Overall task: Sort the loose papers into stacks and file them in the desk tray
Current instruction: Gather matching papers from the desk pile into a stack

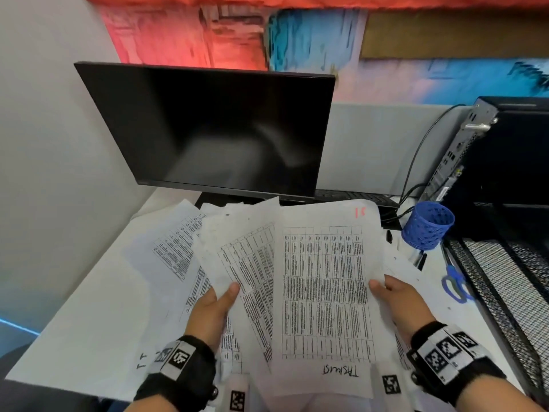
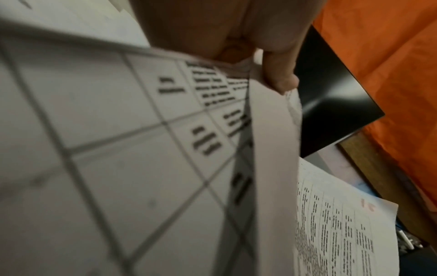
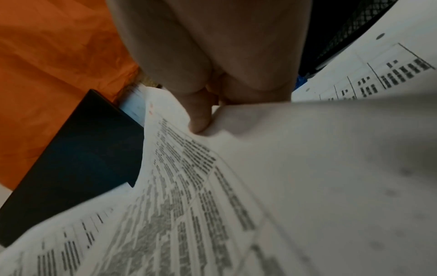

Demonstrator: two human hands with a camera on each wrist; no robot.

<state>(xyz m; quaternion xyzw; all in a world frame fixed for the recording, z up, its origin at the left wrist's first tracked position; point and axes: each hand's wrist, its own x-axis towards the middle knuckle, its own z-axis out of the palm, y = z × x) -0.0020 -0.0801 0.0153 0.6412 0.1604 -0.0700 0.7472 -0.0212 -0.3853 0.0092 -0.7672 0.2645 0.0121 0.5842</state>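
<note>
Printed table sheets are fanned out above the desk. My left hand (image 1: 218,304) pinches a tilted sheet (image 1: 237,257) by its lower left, thumb on top; in the left wrist view that thumb (image 2: 281,78) presses the sheet's (image 2: 118,149) edge. My right hand (image 1: 392,295) pinches the upright sheet (image 1: 323,286), marked with red digits at the top and handwriting at the bottom, by its right edge. The right wrist view shows its thumb (image 3: 201,115) on this sheet (image 3: 307,168). More loose sheets (image 1: 175,242) lie on the desk beneath. The black mesh desk tray (image 1: 505,281) stands at the right.
A dark monitor (image 1: 214,129) stands behind the papers, with a keyboard (image 1: 353,197) under it. A blue mesh pen cup (image 1: 427,226), blue-handled scissors (image 1: 456,283) and pens (image 1: 420,258) lie at the right, beside a black computer case (image 1: 505,150). The white desk (image 1: 89,307) extends left.
</note>
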